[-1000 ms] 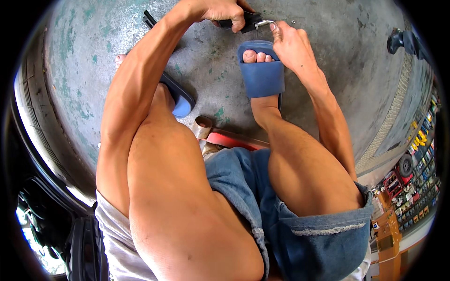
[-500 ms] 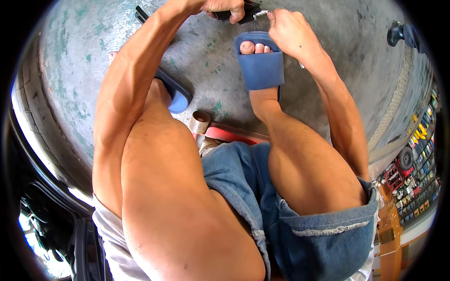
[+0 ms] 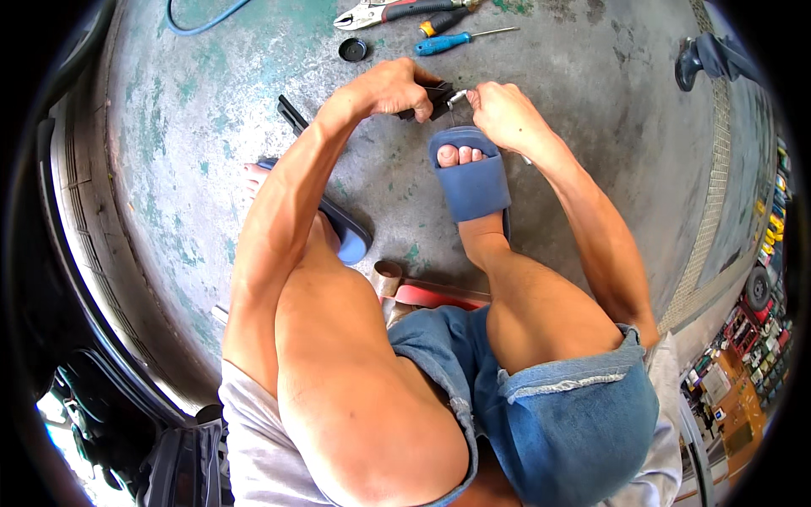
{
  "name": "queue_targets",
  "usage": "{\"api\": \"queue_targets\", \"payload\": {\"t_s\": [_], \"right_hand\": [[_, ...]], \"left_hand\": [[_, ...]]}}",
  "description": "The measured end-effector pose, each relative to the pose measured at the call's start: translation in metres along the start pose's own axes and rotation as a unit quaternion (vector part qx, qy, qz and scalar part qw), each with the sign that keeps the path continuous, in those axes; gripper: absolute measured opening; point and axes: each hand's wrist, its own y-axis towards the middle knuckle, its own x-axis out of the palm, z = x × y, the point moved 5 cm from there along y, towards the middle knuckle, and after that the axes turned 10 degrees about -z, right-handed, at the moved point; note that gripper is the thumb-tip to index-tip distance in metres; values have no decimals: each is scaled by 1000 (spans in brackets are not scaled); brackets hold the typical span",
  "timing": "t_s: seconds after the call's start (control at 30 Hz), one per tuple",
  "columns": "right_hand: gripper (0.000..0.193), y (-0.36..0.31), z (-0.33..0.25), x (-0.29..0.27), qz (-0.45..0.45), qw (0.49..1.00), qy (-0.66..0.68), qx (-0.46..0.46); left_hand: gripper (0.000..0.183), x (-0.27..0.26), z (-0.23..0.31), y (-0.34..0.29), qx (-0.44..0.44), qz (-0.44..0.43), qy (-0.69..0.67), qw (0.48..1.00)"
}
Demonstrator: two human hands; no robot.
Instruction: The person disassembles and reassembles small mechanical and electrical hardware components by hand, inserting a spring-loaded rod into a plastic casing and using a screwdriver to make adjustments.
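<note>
My left hand (image 3: 390, 91) is closed around a black part (image 3: 439, 95), whose exact kind I cannot make out. It holds the part just above the floor, beyond my right slipper (image 3: 473, 186). My right hand (image 3: 511, 120) grips a silver socket wrench (image 3: 457, 98). The wrench's bright end meets the right side of the black part, and a bit of its metal shows below my wrist. Much of the wrench is hidden by my fingers. A thin wire-like strand hangs under the part.
Beyond my hands lie locking pliers (image 3: 361, 15), a blue screwdriver (image 3: 443, 43), an orange-and-black handled tool (image 3: 442, 23) and a round black cap (image 3: 352, 49). A black bar (image 3: 292, 114) rests near my left forearm. A red low seat (image 3: 435, 296) is beneath me. Crowded shelves (image 3: 760, 338) stand right.
The view has tilted forward, so the hands sit lower in it and the tools beyond them now show. Both hands keep their grip on the black part and the socket wrench.
</note>
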Motion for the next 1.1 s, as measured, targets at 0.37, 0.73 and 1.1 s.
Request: {"api": "queue_targets", "payload": {"t_s": [0.37,0.73,1.1], "right_hand": [[30,0,1,-13,26,998,-53,-5],[28,15,44,31,114,983,98,-100],[26,19,45,47,154,950,258,-85]], "left_hand": [[76,-6,-10,5,0,-10,-23,1000],[83,-7,-9,6,33,-29,-6,999],[83,-9,1,-3,25,-47,-31,998]]}}
